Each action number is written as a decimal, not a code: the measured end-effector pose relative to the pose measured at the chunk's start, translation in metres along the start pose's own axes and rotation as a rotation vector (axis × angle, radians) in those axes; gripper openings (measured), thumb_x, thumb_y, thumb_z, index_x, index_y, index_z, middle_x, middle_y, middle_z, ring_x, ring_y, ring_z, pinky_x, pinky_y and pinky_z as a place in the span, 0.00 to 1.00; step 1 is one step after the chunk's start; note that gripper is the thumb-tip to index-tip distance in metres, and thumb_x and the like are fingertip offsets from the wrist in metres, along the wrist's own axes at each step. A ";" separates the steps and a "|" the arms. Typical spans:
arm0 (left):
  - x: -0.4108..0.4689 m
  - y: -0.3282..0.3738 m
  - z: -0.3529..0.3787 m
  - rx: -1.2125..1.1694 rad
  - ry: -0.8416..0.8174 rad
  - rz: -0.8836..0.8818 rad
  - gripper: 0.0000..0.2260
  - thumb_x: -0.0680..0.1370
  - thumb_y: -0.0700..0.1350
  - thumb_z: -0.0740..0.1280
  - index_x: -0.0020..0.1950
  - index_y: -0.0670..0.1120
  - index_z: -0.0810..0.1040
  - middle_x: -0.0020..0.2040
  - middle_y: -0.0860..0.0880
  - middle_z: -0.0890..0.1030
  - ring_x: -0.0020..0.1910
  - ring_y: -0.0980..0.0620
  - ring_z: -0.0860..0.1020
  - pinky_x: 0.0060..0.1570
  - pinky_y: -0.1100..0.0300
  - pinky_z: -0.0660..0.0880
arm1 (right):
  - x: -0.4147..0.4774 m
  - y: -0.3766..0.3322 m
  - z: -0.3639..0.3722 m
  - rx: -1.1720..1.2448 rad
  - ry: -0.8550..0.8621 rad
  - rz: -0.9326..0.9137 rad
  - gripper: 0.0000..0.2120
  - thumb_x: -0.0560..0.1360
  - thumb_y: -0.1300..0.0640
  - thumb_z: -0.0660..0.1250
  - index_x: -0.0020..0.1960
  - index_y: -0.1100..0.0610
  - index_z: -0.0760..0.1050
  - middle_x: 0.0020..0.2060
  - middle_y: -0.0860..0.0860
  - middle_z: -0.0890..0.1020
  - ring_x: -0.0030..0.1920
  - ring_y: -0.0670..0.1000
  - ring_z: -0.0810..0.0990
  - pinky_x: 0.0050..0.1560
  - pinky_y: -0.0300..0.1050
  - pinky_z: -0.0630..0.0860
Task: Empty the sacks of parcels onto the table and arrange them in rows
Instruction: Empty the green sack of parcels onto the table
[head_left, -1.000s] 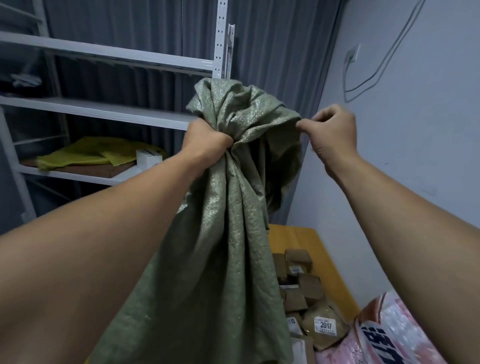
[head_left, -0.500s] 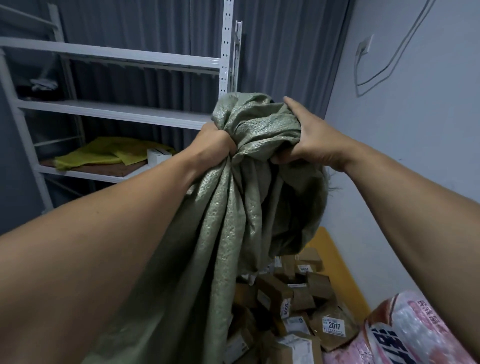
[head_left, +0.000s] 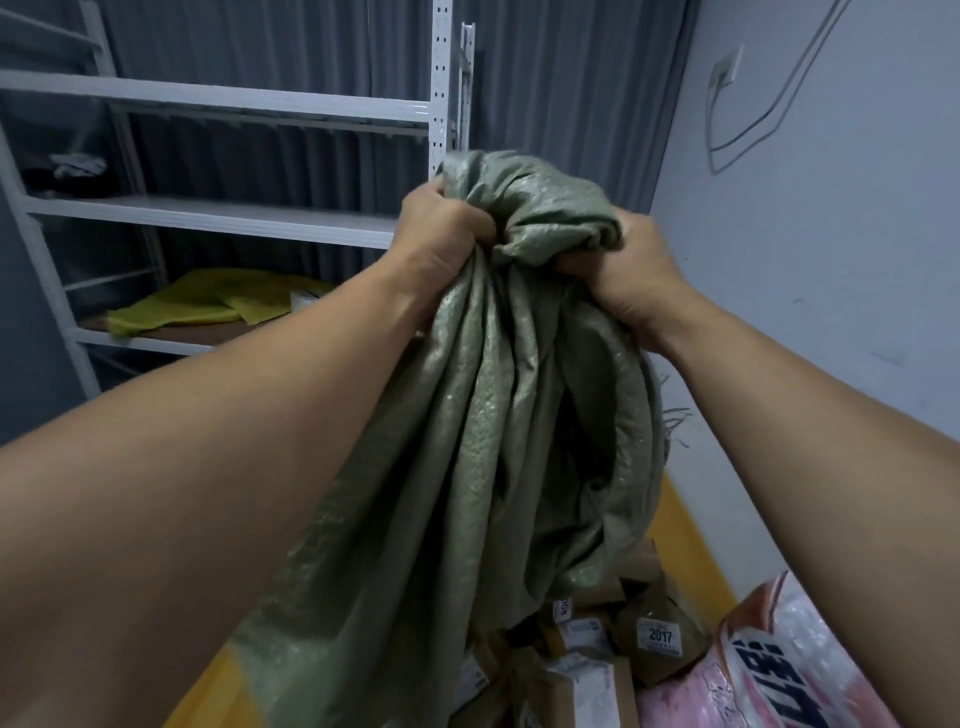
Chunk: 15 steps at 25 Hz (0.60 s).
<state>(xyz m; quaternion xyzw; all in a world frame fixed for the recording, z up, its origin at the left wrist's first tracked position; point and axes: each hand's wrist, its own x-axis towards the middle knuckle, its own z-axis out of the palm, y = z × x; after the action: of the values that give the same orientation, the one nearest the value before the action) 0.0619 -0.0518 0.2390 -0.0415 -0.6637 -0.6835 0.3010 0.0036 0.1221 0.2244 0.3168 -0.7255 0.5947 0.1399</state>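
Green woven sack (head_left: 467, 467) is hanging at frame centre, the left hand (head_left: 441, 234) and right hand (head_left: 634, 270) clenching their fingers round its bunched upper end, apparently to tip parcels (head_left: 613, 649) onto the yellow counter (head_left: 696, 545) at lower right.

Parcel storeroom, white metal shelving (head_left: 223, 223), labelled cardboard parcels (head_left: 657, 631) heaped on a yellow table (head_left: 691, 530), woven sacks (head_left: 467, 467)

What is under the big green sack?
Brown parcels lie piled on the yellow table, one labelled 2017. The green sack hangs over them, so whatever lies further left beneath its cloth is covered.
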 end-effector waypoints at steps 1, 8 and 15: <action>0.001 -0.003 -0.003 -0.062 -0.062 0.009 0.16 0.69 0.33 0.73 0.55 0.40 0.79 0.49 0.43 0.84 0.47 0.45 0.85 0.48 0.55 0.82 | 0.003 0.005 -0.003 0.033 0.086 0.022 0.13 0.70 0.63 0.78 0.53 0.56 0.84 0.45 0.48 0.87 0.48 0.46 0.86 0.49 0.45 0.83; -0.016 -0.054 -0.036 0.557 -0.515 -0.143 0.35 0.69 0.58 0.78 0.72 0.55 0.69 0.58 0.59 0.82 0.54 0.66 0.80 0.64 0.64 0.74 | 0.018 0.048 -0.018 0.293 0.540 0.287 0.05 0.68 0.63 0.71 0.40 0.55 0.82 0.41 0.51 0.87 0.46 0.52 0.86 0.50 0.56 0.84; -0.024 -0.095 0.003 0.730 -0.519 -0.077 0.61 0.54 0.69 0.81 0.79 0.57 0.52 0.77 0.52 0.63 0.75 0.53 0.65 0.75 0.51 0.63 | 0.022 0.057 0.019 0.598 0.504 0.541 0.14 0.72 0.58 0.70 0.55 0.63 0.81 0.45 0.55 0.86 0.45 0.54 0.85 0.46 0.47 0.83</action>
<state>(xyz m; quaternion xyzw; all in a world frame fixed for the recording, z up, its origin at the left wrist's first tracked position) 0.0367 -0.0465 0.1445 -0.0778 -0.9159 -0.3824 0.0939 -0.0455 0.1033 0.1882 -0.0113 -0.5223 0.8509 0.0544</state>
